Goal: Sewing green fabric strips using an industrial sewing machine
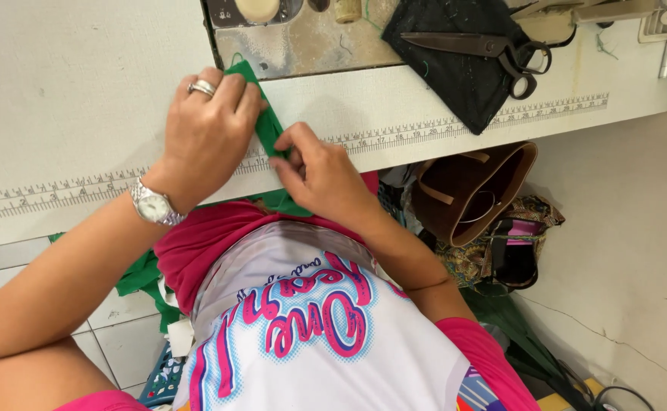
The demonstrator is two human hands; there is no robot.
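Green fabric strip (pixel 266 125) pinched flat by both hands (left hand (pixel 208 133), right hand (pixel 322 171)).

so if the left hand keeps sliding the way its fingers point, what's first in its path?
The left hand lies on the green fabric strip, fingers aimed toward the worn metal plate. That plate's edge likely comes first, though depth is hard to judge.

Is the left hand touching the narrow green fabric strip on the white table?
Touching. The head view shows the left hand pressing flat on the green fabric strip, fingers overlapping it; the right hand pinches it too.
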